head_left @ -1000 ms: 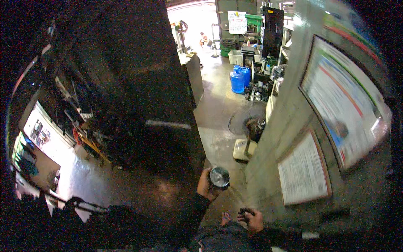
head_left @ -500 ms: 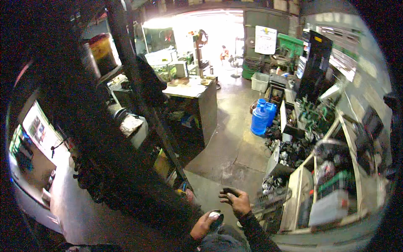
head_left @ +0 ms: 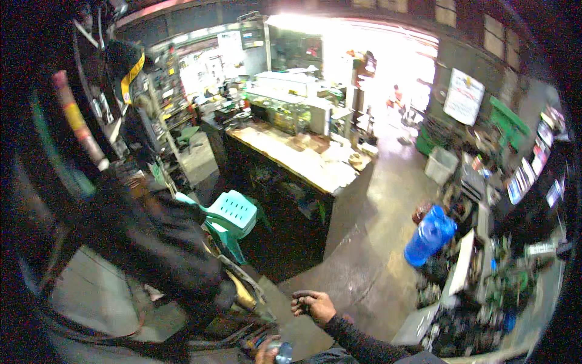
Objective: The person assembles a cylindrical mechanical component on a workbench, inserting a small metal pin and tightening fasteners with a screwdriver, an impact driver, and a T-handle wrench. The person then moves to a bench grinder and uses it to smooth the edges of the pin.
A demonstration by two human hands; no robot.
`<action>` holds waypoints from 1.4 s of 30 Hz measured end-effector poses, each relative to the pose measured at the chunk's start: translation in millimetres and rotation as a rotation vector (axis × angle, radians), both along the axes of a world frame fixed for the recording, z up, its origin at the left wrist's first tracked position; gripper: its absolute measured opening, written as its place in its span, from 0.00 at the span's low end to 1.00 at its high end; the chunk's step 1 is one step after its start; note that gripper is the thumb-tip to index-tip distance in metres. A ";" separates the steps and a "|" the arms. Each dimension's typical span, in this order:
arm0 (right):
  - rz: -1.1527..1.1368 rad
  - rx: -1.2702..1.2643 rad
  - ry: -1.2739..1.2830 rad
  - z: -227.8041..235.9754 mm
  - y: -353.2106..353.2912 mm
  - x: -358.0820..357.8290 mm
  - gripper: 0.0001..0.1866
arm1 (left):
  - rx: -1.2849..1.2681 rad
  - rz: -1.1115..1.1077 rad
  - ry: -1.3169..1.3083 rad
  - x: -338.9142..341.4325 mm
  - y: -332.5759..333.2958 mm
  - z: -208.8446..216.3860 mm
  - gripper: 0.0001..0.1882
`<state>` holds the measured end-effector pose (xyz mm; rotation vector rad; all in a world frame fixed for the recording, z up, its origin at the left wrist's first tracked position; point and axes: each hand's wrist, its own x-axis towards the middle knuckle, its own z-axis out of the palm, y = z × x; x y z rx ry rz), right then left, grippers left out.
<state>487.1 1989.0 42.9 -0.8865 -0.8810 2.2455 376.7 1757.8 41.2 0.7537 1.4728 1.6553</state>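
Carrying looks like the step in hand: at the bottom centre of the frame, the left hand [head_left: 265, 352] is wrapped round a shiny round object [head_left: 284, 352]. Above it, the right hand [head_left: 319, 307] has curled fingers, pinching what I cannot tell; the next move calls for a steady left grip.

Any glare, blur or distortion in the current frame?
Head view: doorway glares white, bench top partly washed out, deep shadow beneath; head view: jug and clutter at right smeared, right hand clearer; head view: fisheye bends edges, corners dark, left hand cut off at the lower edge.
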 end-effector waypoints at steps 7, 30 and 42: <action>0.306 0.029 -0.197 -0.9 208.7 -14.8 0.16 | 0.005 0.164 -0.903 -14.5 225.1 7.4 0.20; 0.160 0.326 -0.490 28.9 719.8 -343.3 0.12 | -0.155 0.345 -0.512 -540.2 781.8 -83.4 0.15; 0.394 0.089 -0.293 21.0 871.4 -688.1 0.12 | -0.121 0.551 -0.581 -794.0 864.5 -76.9 0.22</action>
